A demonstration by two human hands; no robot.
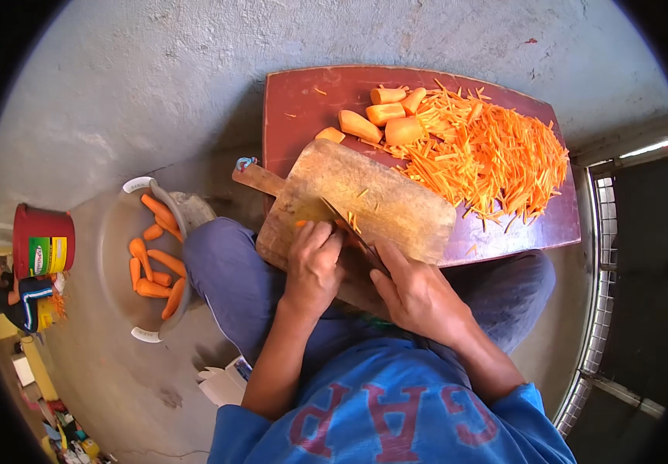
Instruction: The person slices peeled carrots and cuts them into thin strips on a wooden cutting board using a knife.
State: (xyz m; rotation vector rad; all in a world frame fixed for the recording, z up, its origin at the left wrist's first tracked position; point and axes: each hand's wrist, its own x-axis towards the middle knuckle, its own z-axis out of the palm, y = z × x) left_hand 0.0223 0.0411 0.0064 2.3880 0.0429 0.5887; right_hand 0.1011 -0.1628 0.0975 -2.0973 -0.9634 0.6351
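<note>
My right hand (411, 290) is closed round the handle of a knife (353, 232), whose blade rests over the wooden cutting board (396, 205). Beside the blade, my left hand (315, 259) has its fingers curled and pressed down on a piece of orange carrot (301, 223), mostly hidden under the fingertips. A few thin carrot strips (354, 223) lie by the blade. Behind the board, a large heap of carrot strips (496, 155) and several thick carrot chunks (386, 114) sit on the red table (311, 93).
At the left, a grey basin (114, 255) holds several peeled carrots (160, 210). A red bucket (25, 240) stands farther left, near another person (21, 298). A metal-framed door (604, 232) is at the right, and the wall (156, 77) rises behind the table.
</note>
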